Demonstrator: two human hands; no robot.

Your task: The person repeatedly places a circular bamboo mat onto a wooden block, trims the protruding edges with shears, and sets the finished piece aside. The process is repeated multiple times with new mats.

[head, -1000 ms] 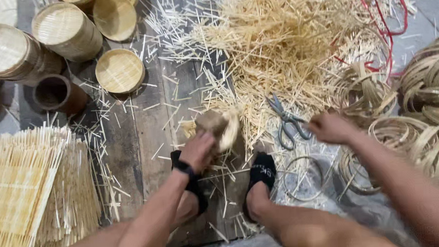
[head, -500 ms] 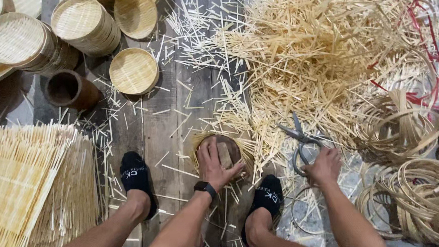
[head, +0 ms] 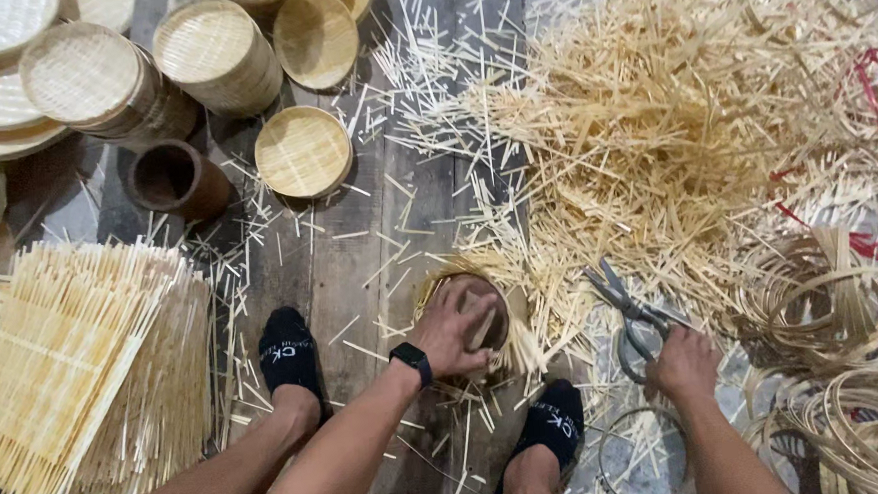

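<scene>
My left hand point(head: 451, 329), a black watch on its wrist, lies spread over a small round woven bamboo piece point(head: 481, 293) that sits on the wooden floorboards, its loose strip ends sticking out around the rim. The fingers press down and grip it. My right hand point(head: 681, 363) closes on the handles of grey metal scissors point(head: 617, 294), which lie on the floor with their blades pointing up-left toward the bamboo pile. Both my feet, in black socks, rest beside the woven piece.
A big heap of cut bamboo strips point(head: 672, 114) fills the upper right. Coiled bamboo hoops point(head: 845, 356) lie at the right. Woven mats point(head: 75, 366) are stacked at the left. Finished round baskets point(head: 304, 149) and a dark cylinder point(head: 170, 179) stand at the upper left.
My left hand has stayed on the round woven piece. My right hand came back from the hoops at the right and settled on the scissors' handles.
</scene>
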